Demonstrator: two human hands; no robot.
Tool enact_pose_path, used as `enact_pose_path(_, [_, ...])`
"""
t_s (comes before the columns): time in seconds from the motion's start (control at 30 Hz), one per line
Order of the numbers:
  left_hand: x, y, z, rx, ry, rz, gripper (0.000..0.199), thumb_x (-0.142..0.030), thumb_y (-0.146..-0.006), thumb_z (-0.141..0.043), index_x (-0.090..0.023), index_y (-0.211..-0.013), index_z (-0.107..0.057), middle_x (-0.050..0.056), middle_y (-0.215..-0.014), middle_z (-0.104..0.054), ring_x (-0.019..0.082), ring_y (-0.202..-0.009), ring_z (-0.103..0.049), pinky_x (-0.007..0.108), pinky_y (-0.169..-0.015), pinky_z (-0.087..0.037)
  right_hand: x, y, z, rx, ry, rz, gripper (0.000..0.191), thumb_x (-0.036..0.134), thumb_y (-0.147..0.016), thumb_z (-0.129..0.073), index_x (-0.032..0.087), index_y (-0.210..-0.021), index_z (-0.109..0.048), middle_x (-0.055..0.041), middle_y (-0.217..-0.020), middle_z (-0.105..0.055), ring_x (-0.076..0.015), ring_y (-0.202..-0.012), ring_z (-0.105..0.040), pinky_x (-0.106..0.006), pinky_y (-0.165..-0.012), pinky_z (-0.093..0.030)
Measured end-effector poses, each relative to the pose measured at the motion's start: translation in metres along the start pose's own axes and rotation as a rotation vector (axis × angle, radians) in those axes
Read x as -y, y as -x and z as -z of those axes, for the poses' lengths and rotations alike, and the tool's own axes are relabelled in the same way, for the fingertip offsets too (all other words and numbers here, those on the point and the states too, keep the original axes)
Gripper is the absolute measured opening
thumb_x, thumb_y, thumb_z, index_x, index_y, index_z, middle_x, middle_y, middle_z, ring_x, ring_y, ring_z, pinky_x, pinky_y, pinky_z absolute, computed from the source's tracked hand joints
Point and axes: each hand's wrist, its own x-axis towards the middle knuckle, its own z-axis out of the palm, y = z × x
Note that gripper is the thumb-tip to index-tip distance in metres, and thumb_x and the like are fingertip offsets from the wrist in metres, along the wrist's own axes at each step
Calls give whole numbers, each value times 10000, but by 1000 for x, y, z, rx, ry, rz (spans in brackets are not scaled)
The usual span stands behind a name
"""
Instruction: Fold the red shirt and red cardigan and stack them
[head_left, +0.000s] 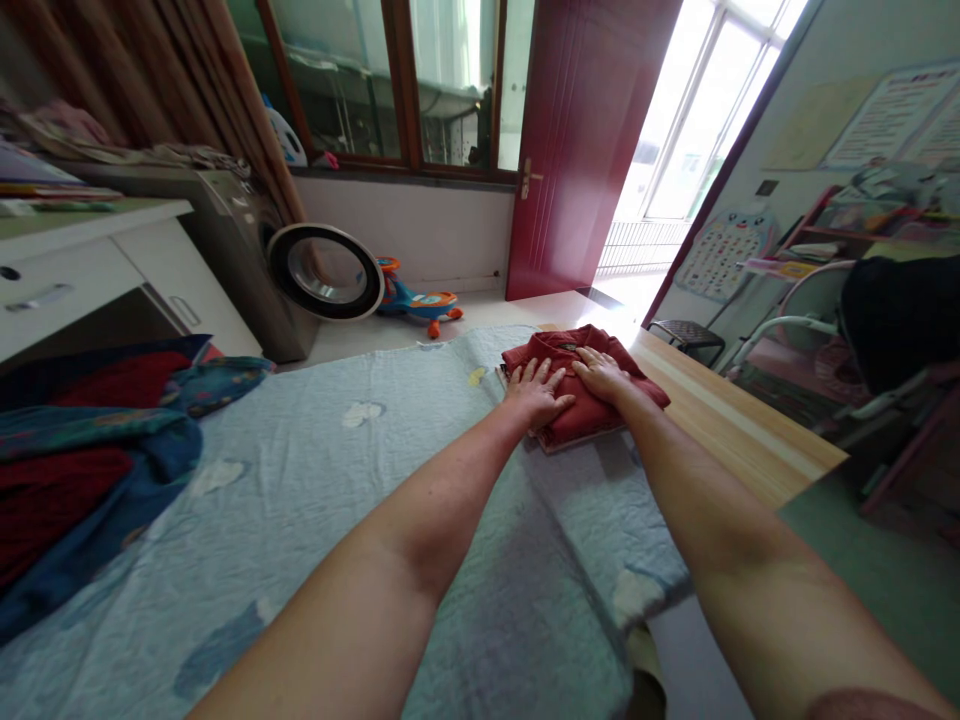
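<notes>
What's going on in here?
A person is pressing both hands, the left hand and the right hand, flat on a folded red garment. It lies by the edge of a pale blue sheet, next to a bare wooden surface. Off to the left are rumpled red and blue fabrics and a washing machine with its round door open.

Red garment point(592, 415) part-hidden by my left grip point(536, 393) and right grip point(601, 376), blue-and-red cloth point(169, 450) cropped left, poster print point(892, 118) illegible.
</notes>
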Motion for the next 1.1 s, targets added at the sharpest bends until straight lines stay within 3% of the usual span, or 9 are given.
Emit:
enact_pose_path(0.13, [14,46,-6,-50,29,-34,715,-670,-942,-212,-296,-1551,-201,54,-1647,-66,257,-1511,-49,557,-1190,-67,9,8,10,41,-37,-41,623,554,-962,-244,292,-1524,-296,-52,-1612,-239,-351,-1448,-220,-677,-1099,-229])
enact_pose_path(0.3, [51,149,-16,-40,-5,42,704,-636,-944,-324,-316,-1554,-179,64,-1643,-94,264,-1510,-60,574,-1182,-76,15,12,21,16,-30,-42,612,533,-950,-275,254,-1488,-363,-102,-1574,-312,-369,-1412,-284,-701,-1066,-235])
enact_pose_path(0.43, [92,238,-14,-18,-92,164,673,-559,-939,-423,-335,-1542,-226,46,-1638,-129,272,-1508,-80,554,-1185,-91,34,22,36,-274,42,7,556,460,-909,-418,164,-1374,-489,-175,-1451,-454,-380,-1320,-376,-669,-1073,-199])
enact_pose_path(0.5, [116,276,-13,-26,-148,273,633,-509,-948,-422,-336,-1534,-258,47,-1634,-154,271,-1504,-115,550,-1181,-114,58,37,41,-465,16,72,517,397,-897,-453,136,-1341,-506,-184,-1406,-485,-361,-1298,-387,-596,-1092,-214])
enact_pose_path(0.57, [139,307,-12,-22,-202,389,607,-478,-945,-424,-316,-1519,-311,59,-1624,-203,280,-1497,-150,543,-1175,-147,92,58,39,-542,-62,176,475,338,-903,-445,126,-1322,-515,-180,-1396,-491,-334,-1286,-400,-513,-1090,-258])
enact_pose_path(0.7, [172,347,-13,-40,-292,563,567,-436,-946,-408,-249,-1481,-403,104,-1601,-264,294,-1478,-217,560,-1160,-172,173,113,6,-379,-203,411,401,301,-901,-478,138,-1255,-574,-155,-1368,-522,-289,-1242,-458,-417,-1065,-321])
enact_pose_path(0.83, [176,365,-18,-44,-268,616,554,-445,-953,-378,-231,-1461,-431,112,-1576,-323,293,-1463,-256,563,-1145,-211,236,160,-46,-149,-274,531,413,328,-895,-530,152,-1266,-575,-146,-1390,-509,-266,-1247,-476,-385,-1048,-349])
enact_pose_path(0.97, [168,371,-22,-110,-215,631,545,-462,-963,-354,-256,-1463,-419,89,-1575,-335,260,-1462,-262,511,-1160,-213,263,186,-91,-46,-256,534,375,309,-893,-532,177,-1238,-592,-131,-1339,-564,-253,-1197,-527,-361,-1009,-386])
enact_pose_path(1.1, [167,374,-23,-144,-173,620,551,-474,-955,-382,-245,-1454,-427,87,-1572,-342,256,-1461,-265,494,-1167,-215,264,195,-121,-47,-151,521,324,293,-889,-523,167,-1166,-632,-145,-1311,-588,-270,-1196,-528,-372,-1027,-364])
